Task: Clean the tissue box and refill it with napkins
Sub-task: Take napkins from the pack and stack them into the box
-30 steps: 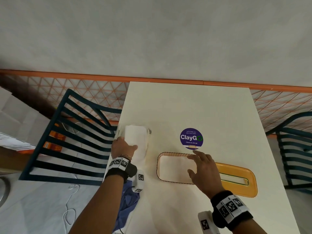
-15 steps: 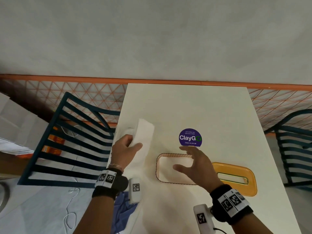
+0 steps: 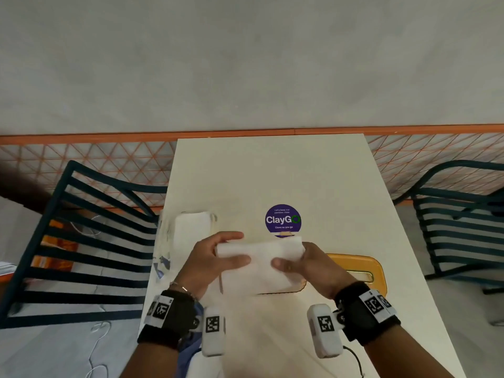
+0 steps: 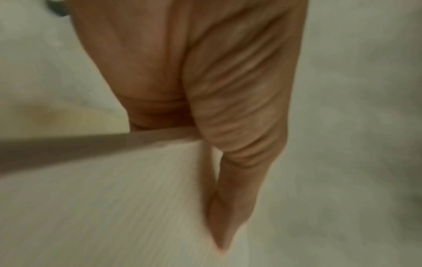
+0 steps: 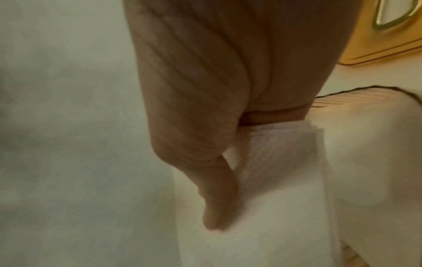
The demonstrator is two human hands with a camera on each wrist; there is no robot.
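**A soft stack of napkins, held at both short ends above the open box**

The left hand (image 3: 210, 261) and the right hand (image 3: 308, 264) hold one stack of white napkins (image 3: 260, 261) between them, just above the open tissue box (image 3: 298, 285), which stands on the counter (image 3: 272, 170). Most of the box is hidden under the stack; only its dark rim shows at the near right corner. Each hand pinches one short end, with the thumb on top and the other fingers (image 5: 217, 196) curled under and around the edge. Neither hand is flat or loose; both are closed on the paper.

I judge the stack to be light and very soft. It has no stiffness of its own, so held only at one end it would probably bend and fan open. The right wrist view shows the sheets already a little stepped at the edge, so a weak pinch may let the layers slide apart. A hold at both ends, with light pressure through the full thickness, seems the safest. Hard squeezing would crease the paper.

The box seems stiff and shallow, and the stack looks close to its inner size, so the napkins should go down flat and level, not with one corner first.

The orange lid (image 3: 362, 271) with its slot lies just right of the box. More napkins in a clear wrapper (image 3: 195, 225) lie at the left edge of the counter, and a round purple sticker (image 3: 283, 220) is beyond the hands.
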